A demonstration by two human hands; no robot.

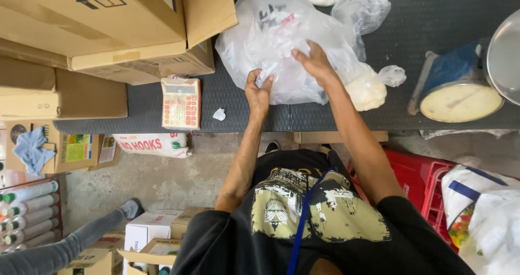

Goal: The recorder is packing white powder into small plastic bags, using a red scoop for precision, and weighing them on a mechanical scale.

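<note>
Head view, looking down at a dark ribbed table (227, 104). Both hands on a clear plastic bag (281, 42) lying on the table at top centre, in front of the person.

L hand (258, 89): fingers curled tight, pinching a bunched fold of the bag's near edge. Grip closed on the plastic.

R hand (313, 63): laid on top of the bag, fingers pressing down into the film and bent a bit; looks like it grips the film, closed on the bag. Fingertips partly sunk in plastic, so exact pinch is hard to see.

Bag is crumpled, semi-see-through, w/ dark and red print near the top. Contents can't tell.

Around it:
- smaller knotted bag w/ white lumpy stuff (371, 88), just beside R forearm, touching the big bag.
- more clear bags (357, 1) at the top edge of the table.
- calculator, pale w/ orange-red keys (181, 103), left of L hand, apart from it.
- small white scrap (219, 114) btw calculator and L hand.
- cardboard boxes (108, 26) stacked top left, over the table's left end.
- dial scale w/ blue body (460, 93) far right, metal pan (505, 58) next to it.
- red crate (420, 180) on the floor, right of the person.
- someone else's leg in grey (81, 237) bottom left, well apart.
</note>
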